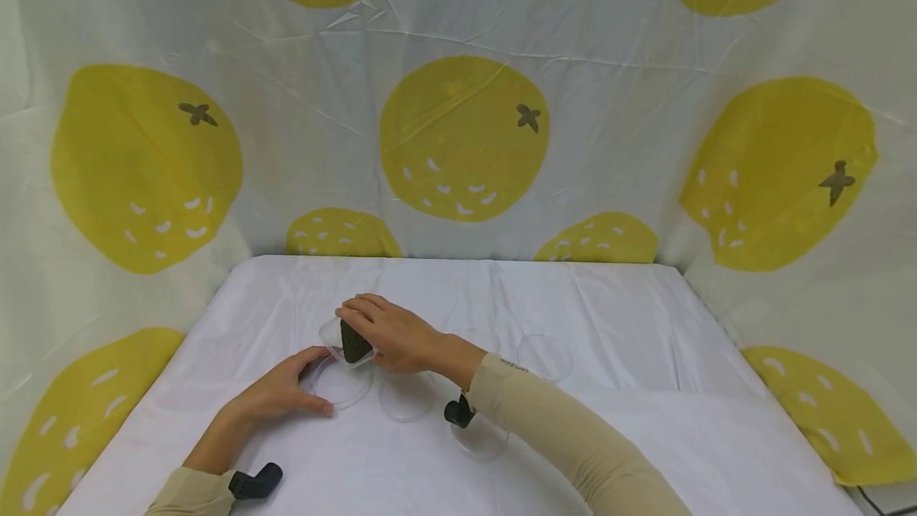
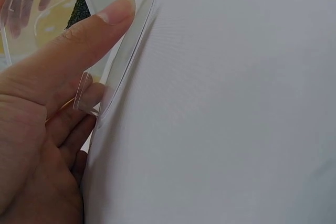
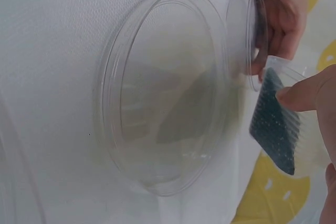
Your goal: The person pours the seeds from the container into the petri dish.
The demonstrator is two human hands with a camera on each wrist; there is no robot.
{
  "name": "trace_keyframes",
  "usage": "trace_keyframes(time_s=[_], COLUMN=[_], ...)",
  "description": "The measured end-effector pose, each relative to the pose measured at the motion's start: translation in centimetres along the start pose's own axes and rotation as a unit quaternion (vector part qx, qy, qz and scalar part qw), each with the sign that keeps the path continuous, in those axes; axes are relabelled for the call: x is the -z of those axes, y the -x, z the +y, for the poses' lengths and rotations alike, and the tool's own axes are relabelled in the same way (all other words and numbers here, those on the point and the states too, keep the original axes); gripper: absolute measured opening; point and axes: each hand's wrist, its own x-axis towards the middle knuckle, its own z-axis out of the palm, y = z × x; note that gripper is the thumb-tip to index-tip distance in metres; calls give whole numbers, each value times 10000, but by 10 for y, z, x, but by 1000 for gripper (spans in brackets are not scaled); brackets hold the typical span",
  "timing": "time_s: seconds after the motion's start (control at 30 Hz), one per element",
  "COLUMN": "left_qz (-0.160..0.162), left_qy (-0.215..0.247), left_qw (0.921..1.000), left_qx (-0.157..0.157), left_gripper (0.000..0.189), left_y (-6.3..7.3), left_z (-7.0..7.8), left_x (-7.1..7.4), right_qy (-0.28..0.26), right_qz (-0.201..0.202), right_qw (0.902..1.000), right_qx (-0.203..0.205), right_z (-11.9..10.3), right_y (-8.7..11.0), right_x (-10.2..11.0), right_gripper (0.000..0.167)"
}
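My right hand (image 1: pixel 401 333) grips a small clear plastic container (image 1: pixel 331 333), tilted low over a round clear petri dish (image 1: pixel 342 405). Dark green, speckled granular material (image 1: pixel 354 342) lies gathered against one side of the container. In the right wrist view its wall (image 3: pixel 273 124) looks ribbed, with a fingertip pressed on it. My left hand (image 1: pixel 279 388) holds that petri dish at its left side. The left wrist view has the thumb (image 2: pixel 100 30) across the dish's edge and the other fingers behind it, partly hidden.
Several more clear round dishes lie on the white cloth: one (image 1: pixel 406 420) just right of the held dish, another (image 1: pixel 480 459) under the right forearm, another (image 1: pixel 544 335) farther back. A white curtain (image 1: pixel 609 126) printed with yellow fruit surrounds the table's back and sides.
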Motion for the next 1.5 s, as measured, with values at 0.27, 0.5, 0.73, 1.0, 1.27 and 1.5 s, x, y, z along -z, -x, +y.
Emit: trace_keyframes(time_s=[0.27,0.5,0.73,1.0,1.27,1.5], left_qz=[8,9,-5,-43,-38,-38], left_qy=[13,-32,87,162,223,142], left_qw=[10000,10000,10000,9998,9997,9999], left_qx=[-78,-39,-45,-44,-46,-56], left_gripper=[87,88,88,87,87,87], left_y=[0,-1,0,0,0,0], left_z=[-1,1,4,1,0,1], left_x=[-1,0,1,0,0,0], right_qy=[207,468,631,727,745,835], right_qz=[33,146,220,319,232,233], right_qw=[9998,9988,9976,9966,9968,9960], right_qx=[11,57,174,234,182,207], right_z=[-2,-2,-2,-3,-4,-4], right_y=[-1,-2,-3,-3,-3,-3], right_x=[-2,-3,-4,-5,-4,-4], right_gripper=[88,88,88,85,84,83])
